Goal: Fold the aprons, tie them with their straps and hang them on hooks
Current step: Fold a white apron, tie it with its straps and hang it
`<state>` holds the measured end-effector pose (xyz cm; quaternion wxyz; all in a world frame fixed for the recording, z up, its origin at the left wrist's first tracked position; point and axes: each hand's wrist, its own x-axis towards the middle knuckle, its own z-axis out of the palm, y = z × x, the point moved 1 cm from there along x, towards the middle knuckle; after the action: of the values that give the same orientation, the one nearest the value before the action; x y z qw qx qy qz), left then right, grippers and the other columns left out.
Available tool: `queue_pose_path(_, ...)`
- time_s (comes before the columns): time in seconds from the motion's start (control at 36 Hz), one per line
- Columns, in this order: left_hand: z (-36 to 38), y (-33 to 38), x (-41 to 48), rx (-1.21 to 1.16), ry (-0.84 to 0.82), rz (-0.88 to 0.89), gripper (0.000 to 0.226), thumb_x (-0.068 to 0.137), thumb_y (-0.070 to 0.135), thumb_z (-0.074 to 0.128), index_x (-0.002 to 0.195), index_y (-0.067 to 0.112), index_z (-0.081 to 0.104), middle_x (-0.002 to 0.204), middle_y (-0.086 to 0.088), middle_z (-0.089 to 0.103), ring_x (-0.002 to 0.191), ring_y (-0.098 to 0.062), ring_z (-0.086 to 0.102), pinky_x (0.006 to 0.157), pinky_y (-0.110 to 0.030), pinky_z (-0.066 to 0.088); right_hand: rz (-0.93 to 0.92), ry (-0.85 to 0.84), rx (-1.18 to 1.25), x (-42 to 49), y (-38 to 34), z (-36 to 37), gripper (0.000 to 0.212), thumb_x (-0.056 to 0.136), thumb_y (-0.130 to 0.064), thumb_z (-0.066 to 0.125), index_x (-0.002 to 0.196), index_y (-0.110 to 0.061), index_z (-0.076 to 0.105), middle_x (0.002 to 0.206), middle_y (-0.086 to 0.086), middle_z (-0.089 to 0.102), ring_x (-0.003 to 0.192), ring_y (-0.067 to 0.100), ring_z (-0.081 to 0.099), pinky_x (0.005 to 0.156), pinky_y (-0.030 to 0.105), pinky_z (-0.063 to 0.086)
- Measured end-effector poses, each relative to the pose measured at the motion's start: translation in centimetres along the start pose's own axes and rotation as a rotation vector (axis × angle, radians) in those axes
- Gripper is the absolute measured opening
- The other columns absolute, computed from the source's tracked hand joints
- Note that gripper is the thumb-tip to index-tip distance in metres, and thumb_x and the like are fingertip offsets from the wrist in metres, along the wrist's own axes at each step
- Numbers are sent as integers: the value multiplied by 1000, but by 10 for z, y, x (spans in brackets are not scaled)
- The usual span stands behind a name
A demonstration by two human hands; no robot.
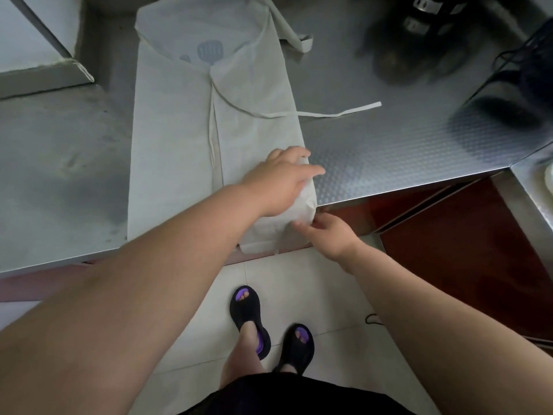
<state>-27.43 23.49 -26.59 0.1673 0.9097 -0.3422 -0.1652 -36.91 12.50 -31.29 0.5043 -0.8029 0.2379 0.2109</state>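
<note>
A pale grey apron [173, 121] lies lengthwise on the steel counter [389, 145], its sides folded in toward the middle. Its near end hangs over the counter's front edge. One strap [338, 110] trails to the right across the counter, and another strap [294, 35] lies bunched at the far right of the apron. My left hand [278, 181] lies on the apron's near right corner, fingers curled round the folded edge. My right hand [326, 232] pinches the hanging hem just below that corner.
Dark blurred appliances [419, 40] and a black cable [520, 55] stand at the back right of the counter. A window ledge [45, 70] is at the far left. A dark red cabinet front [463, 250] is below the counter. My feet in black sandals stand on pale floor tiles [314, 280].
</note>
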Motion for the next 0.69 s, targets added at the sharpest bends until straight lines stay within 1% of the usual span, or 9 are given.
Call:
queue_pose_path(0.14, 9, -2, 13, 16, -97, 51, 21, 96, 23, 48, 109, 29, 63, 138, 5, 34, 126, -17, 31, 102, -35, 34, -80, -3, 120, -3, 2, -10, 15, 86, -26, 62, 82, -13, 58, 74, -5, 56, 71, 13, 52, 71, 30, 45)
queue_pose_path(0.22, 10, -6, 14, 15, -104, 42, 14, 90, 24, 53, 99, 32, 62, 121, 9, 38, 115, -13, 37, 92, -34, 38, -123, 23, 227, -6, 3, -9, 19, 77, -28, 58, 68, -14, 49, 66, -3, 44, 68, 14, 40, 67, 32, 34)
queue_pose_path(0.31, 6, -5, 16, -17, -120, 4, 5, 84, 26, 57, 87, 30, 58, 110, 9, 40, 102, -11, 42, 80, -32, 40, -98, 40, 384, -5, -1, -6, 16, 67, -30, 51, 58, -19, 44, 61, -5, 40, 66, 15, 36, 66, 33, 29)
queue_pose_path(0.39, 5, -6, 19, -15, -91, 10, 11, 87, 18, 60, 82, 26, 56, 107, 7, 40, 95, -11, 42, 76, -29, 35, -32, 29, 416, -3, -1, -2, 7, 72, -25, 53, 72, -22, 47, 71, -5, 49, 70, 15, 43, 69, 35, 35)
queue_pose_path(0.47, 4, -8, 19, -66, -32, -15, 9, 87, 13, 58, 84, 21, 59, 104, 8, 41, 92, -11, 46, 76, -27, 38, -24, -8, 223, -5, 7, 0, 4, 85, -14, 56, 84, -13, 52, 85, 3, 58, 78, 20, 55, 72, 41, 48)
queue_pose_path(0.53, 7, -10, 18, -66, 6, -27, 11, 88, 10, 57, 86, 20, 59, 103, 9, 42, 91, -12, 47, 77, -29, 40, 1, -44, 130, -8, 14, 2, 16, 87, -16, 60, 80, -5, 52, 77, 10, 55, 70, 24, 53, 59, 38, 47)
queue_pose_path(0.58, 11, -11, 15, -96, 45, -40, 16, 88, 7, 54, 88, 22, 59, 103, 10, 44, 91, -11, 48, 76, -28, 41, 52, -51, 108, -9, 19, 0, 25, 86, -20, 66, 75, -7, 48, 72, 9, 50, 63, 22, 50, 52, 31, 44)
queue_pose_path(0.64, 13, -11, 11, -146, 57, -42, 26, 88, 4, 52, 105, 23, 59, 113, 6, 45, 93, -11, 48, 81, -26, 41, 85, -46, 67, -10, 20, -5, 29, 83, -27, 71, 76, -9, 48, 73, 4, 52, 65, 20, 52, 52, 30, 49)
queue_pose_path(0.69, 12, -13, 2, -182, 67, -46, 45, 90, 6, 54, 130, 25, 49, 129, 0, 43, 105, -15, 49, 92, -28, 40, 97, -23, -85, -12, 14, -10, 37, 78, -42, 72, 87, -12, 51, 81, -1, 55, 72, 17, 54, 58, 32, 50)
